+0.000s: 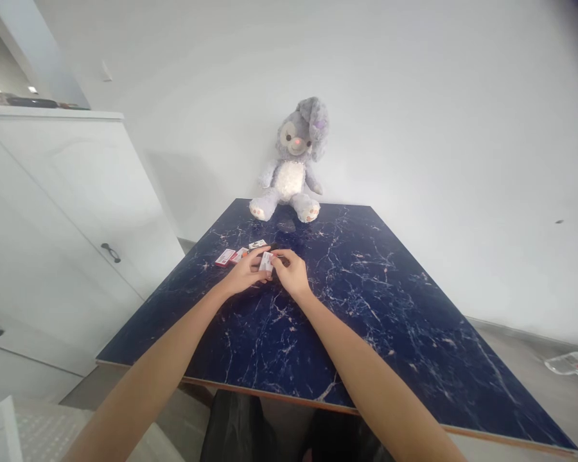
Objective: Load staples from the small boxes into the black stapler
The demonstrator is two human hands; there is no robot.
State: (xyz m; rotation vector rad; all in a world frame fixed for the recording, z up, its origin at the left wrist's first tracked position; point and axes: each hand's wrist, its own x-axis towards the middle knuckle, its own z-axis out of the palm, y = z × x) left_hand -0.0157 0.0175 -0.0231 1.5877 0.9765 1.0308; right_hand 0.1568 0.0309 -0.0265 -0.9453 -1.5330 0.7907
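Both hands meet over the middle of the table. Between them is a small white card (266,262) with faint printing, perhaps one of a stack; its thickness is hard to tell. My left hand (245,274) curls round its left side, thumb below and fingers behind. My right hand (291,273) pinches its right edge between thumb and fingers. Just left of my left hand lies a red-and-white card box (225,258). Beside it is another red-and-white piece (239,255), partly covered by the hand. A white card with dark figures (257,244) lies behind my fingers. Something dark behind the hands is mostly hidden.
The dark blue marbled table (366,301) stands against a white wall. A grey plush rabbit (291,160) sits at its far edge. White cabinets (67,224) stand on the left. A clear plastic bottle (571,364) lies on the floor at right.
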